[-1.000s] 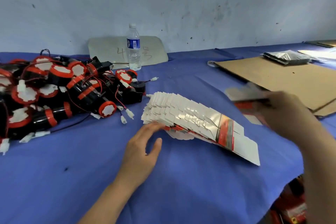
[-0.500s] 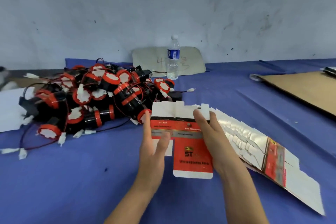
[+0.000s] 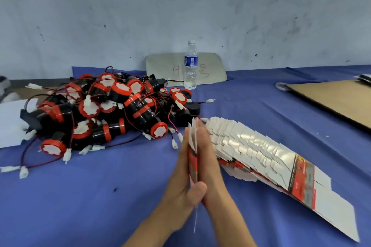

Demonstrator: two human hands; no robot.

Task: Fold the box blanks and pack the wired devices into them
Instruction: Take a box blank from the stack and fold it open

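Both hands, left (image 3: 181, 174) and right (image 3: 208, 166), press a box blank (image 3: 193, 158) flat between straight palms; wired devices (image 3: 104, 110) heap toward the table's (image 3: 100, 196) far left.

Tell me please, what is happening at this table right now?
A person is packing wired devices into boxes. Both hands, left hand and right hand, press one flat box blank edge-on between the palms. The stack of blanks lies fanned at the right; the pile of devices waits at the left, none boxed.
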